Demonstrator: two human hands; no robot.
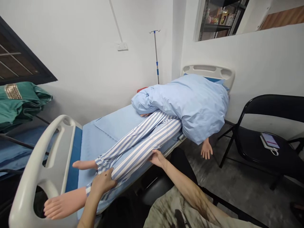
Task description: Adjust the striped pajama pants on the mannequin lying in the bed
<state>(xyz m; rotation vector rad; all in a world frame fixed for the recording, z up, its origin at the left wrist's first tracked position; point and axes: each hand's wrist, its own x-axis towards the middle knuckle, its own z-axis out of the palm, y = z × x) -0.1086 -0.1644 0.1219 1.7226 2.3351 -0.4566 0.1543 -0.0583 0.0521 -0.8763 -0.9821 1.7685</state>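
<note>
A life-size manikin lies on a hospital bed, its legs in blue-and-white striped trousers [142,147]. My left hand [102,183] is wrapped over the shin of the nearer leg, just above the bare foot [65,203]. Around the knee of that same leg, my right hand [158,157] grips the striped cloth from the near side, its fingertips partly hidden beneath. The farther leg lies alongside, with its foot [85,164] bare too. A bunched light-blue quilt [182,101] covers the upper body and head. One manikin hand [206,149] hangs out past the bed's near side.
The footboard [42,148] rises at the left, the headboard [213,71] at the far end. An IV pole [156,53] stands by the wall. To the right is a black folding chair [273,110] carrying a phone [270,140]. Folded green cloth [23,104] lies far left.
</note>
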